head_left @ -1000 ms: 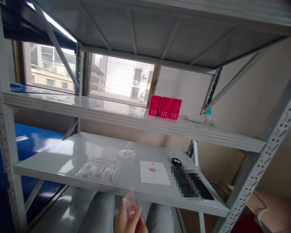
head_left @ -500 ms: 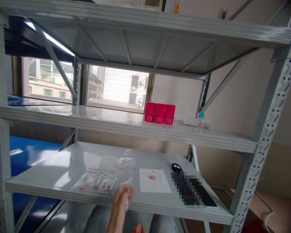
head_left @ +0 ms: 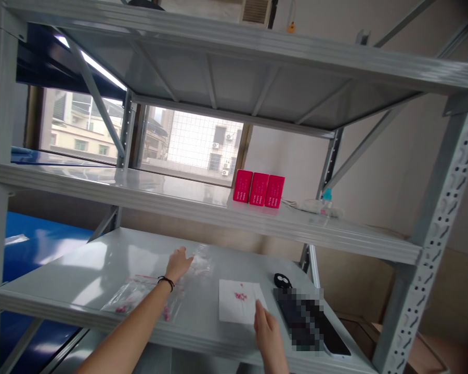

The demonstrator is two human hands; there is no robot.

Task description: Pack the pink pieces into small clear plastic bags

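1. Nearest: right hand (head_left: 268, 324) at the near right edge of the paper sheet (head_left: 228, 310), fingertips overlapping it in view. Fingers drawn close together; impossible to tell whether pinching anything thin, or touching the paper.

2. Left of the sheet, partly under the left forearm: filled bags (head_left: 130, 293), clear plastic with red strips along the top, lying flat. Inside, small clumps of pink pieces. Judged by this, some portion already done; number of bags not countable past the arm, and seals too faint to make out.

3. On the sheet itself: loose beads (head_left: 241, 296), pink, in one small heap past its middle, one a little apart. Not inside any bag, so apparently the portion left.

4. Beyond the sheet's far left corner: left hand (head_left: 179, 265), dark band at the wrist, fingers bent, just beside the spare bags (head_left: 203, 259). Cannot tell whether pinching plastic or only close to it.

5. Past the sheet's far edge, to the left: those spare bags, clear, loosely gathered, no pink showing inside; seemingly unused.

6. Right of the sheet: phone (head_left: 337, 340), and farther back a black round item (head_left: 282, 281).

7. Farthest, on the shelf above and behind the sheet: three pink boxes (head_left: 259, 189), contents hidden; to their right, a blue-capped bottle (head_left: 326, 200).
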